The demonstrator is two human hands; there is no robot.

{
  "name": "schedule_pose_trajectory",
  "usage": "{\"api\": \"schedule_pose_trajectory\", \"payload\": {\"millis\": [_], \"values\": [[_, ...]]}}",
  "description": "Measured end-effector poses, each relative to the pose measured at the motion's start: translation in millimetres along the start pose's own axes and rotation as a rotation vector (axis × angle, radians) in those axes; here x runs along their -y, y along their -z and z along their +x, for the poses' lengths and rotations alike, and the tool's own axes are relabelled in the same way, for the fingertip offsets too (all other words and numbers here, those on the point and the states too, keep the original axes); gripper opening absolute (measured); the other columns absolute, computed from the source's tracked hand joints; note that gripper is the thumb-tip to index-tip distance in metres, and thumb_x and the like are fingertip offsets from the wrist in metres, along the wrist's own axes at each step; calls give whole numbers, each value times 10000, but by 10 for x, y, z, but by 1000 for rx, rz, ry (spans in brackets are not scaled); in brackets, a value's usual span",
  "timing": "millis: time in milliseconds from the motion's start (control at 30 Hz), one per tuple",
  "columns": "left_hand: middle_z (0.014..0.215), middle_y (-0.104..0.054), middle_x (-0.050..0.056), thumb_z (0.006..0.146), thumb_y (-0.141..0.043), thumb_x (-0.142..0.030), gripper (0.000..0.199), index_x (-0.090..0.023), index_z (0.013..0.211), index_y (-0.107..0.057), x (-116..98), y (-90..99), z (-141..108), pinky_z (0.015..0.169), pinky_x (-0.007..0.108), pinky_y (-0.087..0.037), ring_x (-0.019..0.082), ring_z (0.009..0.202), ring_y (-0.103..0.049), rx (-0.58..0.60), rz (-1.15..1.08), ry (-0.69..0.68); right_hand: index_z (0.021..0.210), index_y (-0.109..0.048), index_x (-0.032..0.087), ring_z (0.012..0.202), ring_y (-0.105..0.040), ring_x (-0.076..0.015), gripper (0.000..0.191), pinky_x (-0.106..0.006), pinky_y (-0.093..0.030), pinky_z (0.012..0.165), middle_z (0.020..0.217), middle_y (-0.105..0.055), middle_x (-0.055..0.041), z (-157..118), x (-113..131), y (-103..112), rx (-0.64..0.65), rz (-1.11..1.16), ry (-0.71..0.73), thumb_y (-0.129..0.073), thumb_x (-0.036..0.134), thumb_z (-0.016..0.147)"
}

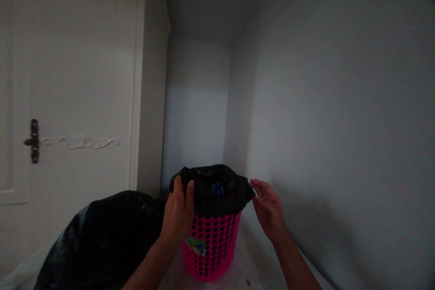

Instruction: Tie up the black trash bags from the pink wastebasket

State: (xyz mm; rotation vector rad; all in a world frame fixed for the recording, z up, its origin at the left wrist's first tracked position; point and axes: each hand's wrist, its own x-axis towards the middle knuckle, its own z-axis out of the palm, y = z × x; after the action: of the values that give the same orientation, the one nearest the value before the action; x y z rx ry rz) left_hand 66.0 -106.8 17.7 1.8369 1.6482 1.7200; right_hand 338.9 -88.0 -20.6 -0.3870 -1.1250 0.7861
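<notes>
A pink perforated plastic wastebasket (219,244) stands upright, lined with a black trash bag (233,199) folded over its rim. My left hand (180,208) is closed on the bag at the rim's left side, its fingers over the edge. On the right, my right hand (268,208) pinches a corner of the bag pulled slightly out from the rim. Inside the opening shows a small blue object (218,190), too dark to name. A green label (196,245) is on the basket's front.
A large, full-looking black bag (108,235) sits at the lower left, close to my left forearm. Behind it rises a white wardrobe (81,77) with a dark handle (34,141). A bare wall (333,113) runs along the right, and a pale surface (251,267) lies beneath the basket.
</notes>
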Motion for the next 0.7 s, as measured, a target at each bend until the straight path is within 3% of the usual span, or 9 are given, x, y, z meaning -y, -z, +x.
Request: {"api": "schedule_pose_trajectory", "payload": {"millis": [133,200,300,467,600,700], "values": [[1210,-743,244,1011,-367,-561,539,-140,1295,-548,44,-22,20,985,604,-535,417,1135,-717,-37,28,-84,1218,-761,286,1360,-545,-312,434,-501,-426,1172,1386,-648,-97,-82,39,-32,379,-454,127,-717,169,802],[1116,-755,231,997,-407,-553,493,-146,1235,-552,41,11,46,940,602,-555,413,1055,-737,-11,21,-87,1301,-724,318,1347,-557,-291,542,-525,-417,1186,1391,-653,-87,-95,16,-58,478,-705,235,-638,83,820],[1016,-760,181,963,-485,-520,431,-156,1178,-568,37,84,76,888,547,-594,360,958,-755,56,-118,-75,1386,-675,337,1237,-622,-264,587,-501,-522,1097,1283,-715,-83,-74,-63,-85,500,-934,433,-548,45,893],[1256,-752,154,869,-541,-347,516,-152,1346,-557,82,206,56,1044,435,-557,274,1194,-708,243,-580,-42,1511,-578,343,1222,-678,-250,618,-456,-607,1033,1364,-713,-92,-17,-185,-35,493,-1087,653,-440,43,989],[1073,-793,110,857,-618,-340,410,-195,1235,-553,69,295,25,928,446,-594,264,1005,-750,357,-473,-80,1565,-505,306,1239,-687,-246,647,-448,-626,1034,1372,-711,-107,-22,-168,-14,520,-1139,747,-441,29,984],[992,-782,77,801,-733,-357,409,-231,1135,-534,-3,317,5,842,434,-589,269,910,-747,378,-306,-131,1589,-451,239,1300,-648,-282,692,-506,-592,1085,1421,-669,-149,-45,-106,-51,595,-1145,710,-496,40,928]]}}
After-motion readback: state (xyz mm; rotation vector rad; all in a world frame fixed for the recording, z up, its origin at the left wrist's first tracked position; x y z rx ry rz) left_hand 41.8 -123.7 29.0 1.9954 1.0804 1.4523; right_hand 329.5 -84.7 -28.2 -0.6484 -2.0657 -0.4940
